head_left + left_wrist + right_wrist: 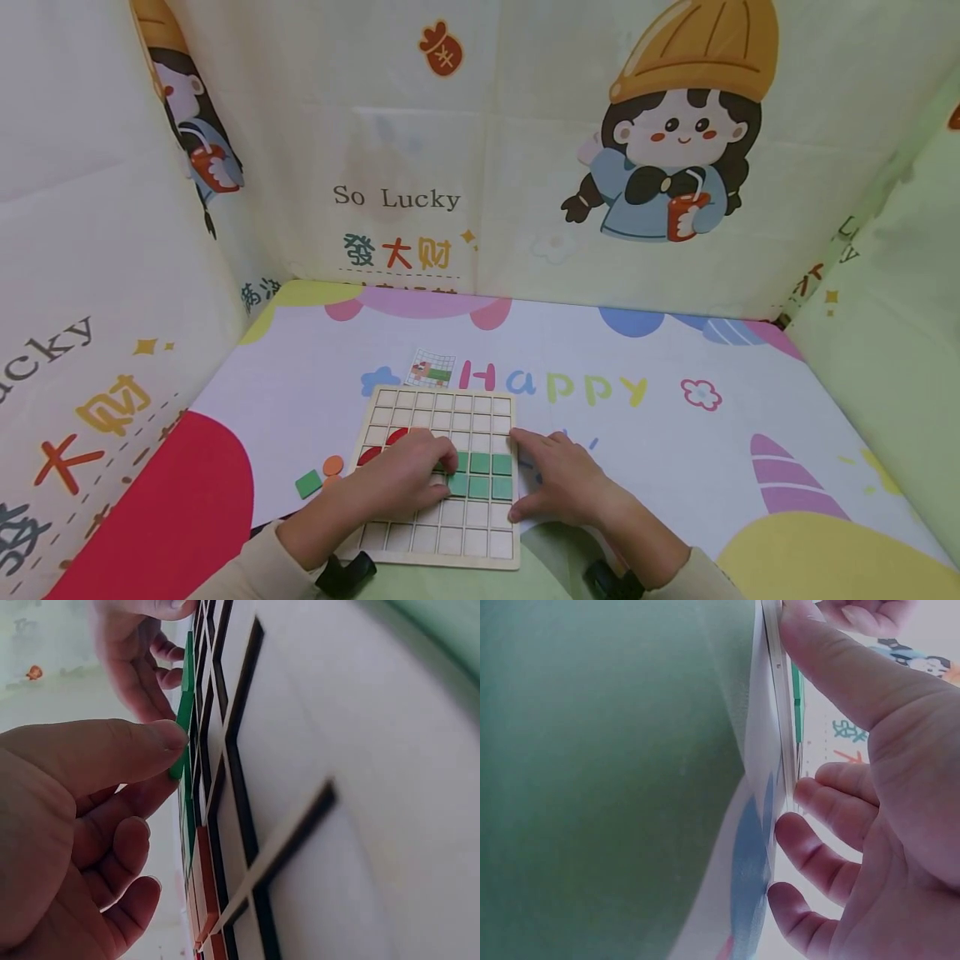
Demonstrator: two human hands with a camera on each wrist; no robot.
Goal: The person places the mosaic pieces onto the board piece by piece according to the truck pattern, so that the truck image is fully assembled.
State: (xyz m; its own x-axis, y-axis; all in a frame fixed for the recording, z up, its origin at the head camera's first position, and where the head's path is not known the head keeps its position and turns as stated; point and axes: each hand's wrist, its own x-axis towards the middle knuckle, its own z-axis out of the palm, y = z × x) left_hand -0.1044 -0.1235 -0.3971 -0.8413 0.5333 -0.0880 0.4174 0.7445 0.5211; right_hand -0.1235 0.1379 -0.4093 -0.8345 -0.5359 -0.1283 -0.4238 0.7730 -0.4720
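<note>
A wooden grid board lies on the table in front of me. Green square tiles fill part of two rows at its right, and red pieces sit toward the left. Over the middle cells, my left hand pinches a green square tile between thumb and index finger, low against the grid. Orange tiles show in nearby cells in the left wrist view. At the board's right edge, my right hand rests its thumb and fingertips along the side, fingers spread.
Left of the board lie a loose green square and round orange pieces. A small picture card with a coloured grid lies behind the board. Printed cloth walls enclose the table at the back and sides.
</note>
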